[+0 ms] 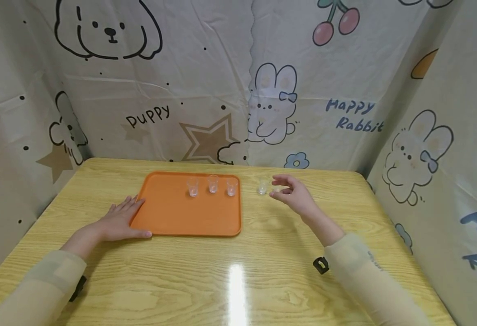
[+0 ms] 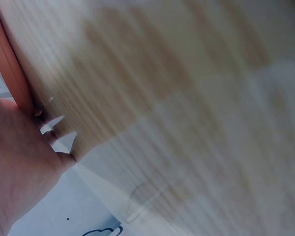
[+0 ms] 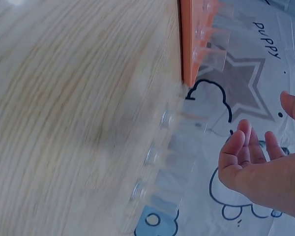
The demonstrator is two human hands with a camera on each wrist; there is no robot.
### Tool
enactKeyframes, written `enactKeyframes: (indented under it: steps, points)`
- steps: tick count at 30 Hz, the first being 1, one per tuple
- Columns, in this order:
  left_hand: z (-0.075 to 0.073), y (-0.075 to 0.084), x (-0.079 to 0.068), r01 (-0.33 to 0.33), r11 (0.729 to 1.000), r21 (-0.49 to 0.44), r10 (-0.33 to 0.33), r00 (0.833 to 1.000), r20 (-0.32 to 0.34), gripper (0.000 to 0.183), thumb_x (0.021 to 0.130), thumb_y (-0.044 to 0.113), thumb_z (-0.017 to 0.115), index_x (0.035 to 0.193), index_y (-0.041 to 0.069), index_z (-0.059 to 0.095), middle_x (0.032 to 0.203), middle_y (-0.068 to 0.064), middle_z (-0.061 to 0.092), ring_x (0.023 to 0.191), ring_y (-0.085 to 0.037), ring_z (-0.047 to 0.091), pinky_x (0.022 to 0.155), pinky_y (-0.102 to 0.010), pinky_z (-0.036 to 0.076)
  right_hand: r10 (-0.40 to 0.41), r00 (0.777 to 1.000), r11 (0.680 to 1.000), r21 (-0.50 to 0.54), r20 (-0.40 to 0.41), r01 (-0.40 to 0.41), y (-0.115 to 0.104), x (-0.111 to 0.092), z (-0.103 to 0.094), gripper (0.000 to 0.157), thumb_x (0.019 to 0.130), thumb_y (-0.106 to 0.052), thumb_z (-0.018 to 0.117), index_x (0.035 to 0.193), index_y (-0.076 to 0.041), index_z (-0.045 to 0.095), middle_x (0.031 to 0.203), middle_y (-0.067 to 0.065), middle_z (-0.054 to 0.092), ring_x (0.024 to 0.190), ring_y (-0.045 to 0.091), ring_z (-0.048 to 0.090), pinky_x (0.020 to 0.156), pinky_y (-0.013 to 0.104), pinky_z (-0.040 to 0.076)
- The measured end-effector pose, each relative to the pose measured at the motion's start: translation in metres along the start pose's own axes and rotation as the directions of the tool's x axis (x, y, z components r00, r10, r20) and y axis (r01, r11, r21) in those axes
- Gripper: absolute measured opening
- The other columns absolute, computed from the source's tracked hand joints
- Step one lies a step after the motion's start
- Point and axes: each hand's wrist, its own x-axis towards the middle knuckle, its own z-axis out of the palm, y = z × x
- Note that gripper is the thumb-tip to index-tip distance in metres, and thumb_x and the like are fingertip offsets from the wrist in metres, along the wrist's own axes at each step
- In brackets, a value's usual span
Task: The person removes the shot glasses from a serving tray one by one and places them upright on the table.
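Note:
Flat at the left edge of an orange tray (image 1: pixel 173 217), my left hand (image 1: pixel 118 222) touches the rim with its fingers spread and its thumb at the near corner. Three small clear glasses (image 1: pixel 193 188) stand upright towards the back of the tray. Right of it, three more clear glasses (image 3: pixel 183 121) stand in a row on the table. My right hand (image 1: pixel 297 197) hovers beside these, thumb and fingers bent and parted with nothing between them. In the head view it partly hides that row, leaving one glass (image 1: pixel 262 186) plain by the fingertips.
The wooden table (image 1: pixel 181 280) ends at a printed cloth (image 1: pixel 206 81) along the back, with more cloth (image 1: pixel 438 181) at the sides. A small black object (image 1: pixel 321 265) shows beside the right sleeve.

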Motion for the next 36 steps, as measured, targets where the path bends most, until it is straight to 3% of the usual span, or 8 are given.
enactKeyframes:
  steps: [7,16,23,28,36]
  points:
    - [-0.001,0.000,-0.002,-0.003,1.000,-0.001,0.003,1.000,-0.007,0.110,0.067,0.071,0.055,0.144,0.006,0.009,0.147,-0.022,0.005,0.133,-0.042,0.002,0.099,-0.064,0.002,-0.022,0.999,0.999,0.035,0.033,0.021,-0.006,0.009,0.024,0.053,0.080,-0.023,0.067,0.128,-0.016,0.046,0.123,0.008,0.052,0.097,0.023,0.051,0.080,0.033,0.047]
    - [0.001,-0.003,-0.001,0.003,1.000,0.011,-0.003,1.000,-0.005,0.111,0.067,0.071,0.054,0.144,0.006,0.009,0.148,-0.022,0.004,0.134,-0.042,0.003,0.099,-0.064,0.002,0.001,0.999,0.996,0.086,0.051,-0.006,-0.004,0.030,0.060,0.052,0.078,-0.022,0.069,0.126,-0.020,0.048,0.122,0.006,0.054,0.092,0.020,0.052,0.069,0.028,0.046]
    - [0.003,-0.003,-0.001,-0.003,1.000,0.004,0.003,1.000,-0.009,0.110,0.067,0.070,0.055,0.144,0.006,0.009,0.147,-0.022,0.004,0.133,-0.043,0.003,0.098,-0.065,0.002,-0.019,0.998,0.996,0.091,0.054,0.014,-0.005,0.044,0.087,0.058,0.078,-0.017,0.069,0.130,-0.010,0.045,0.121,0.012,0.055,0.097,0.027,0.053,0.077,0.034,0.048]
    - [0.003,-0.005,0.002,0.002,1.000,0.011,-0.002,1.000,-0.007,0.111,0.066,0.072,0.054,0.144,0.006,0.009,0.148,-0.021,0.004,0.134,-0.041,0.002,0.099,-0.065,0.002,-0.057,0.998,0.995,0.081,0.028,0.055,-0.005,0.054,0.097,0.056,0.077,-0.011,0.069,0.128,-0.006,0.046,0.118,0.016,0.055,0.104,0.033,0.052,0.085,0.038,0.045]
    - [0.000,0.000,-0.001,-0.005,1.000,0.014,0.005,1.000,-0.011,0.110,0.067,0.070,0.055,0.144,0.005,0.010,0.147,-0.022,0.006,0.133,-0.042,0.003,0.098,-0.065,0.003,-0.018,1.000,0.999,0.043,-0.020,0.019,0.002,0.071,0.105,0.053,0.077,-0.012,0.070,0.126,-0.011,0.049,0.114,0.012,0.057,0.096,0.028,0.057,0.077,0.031,0.050]
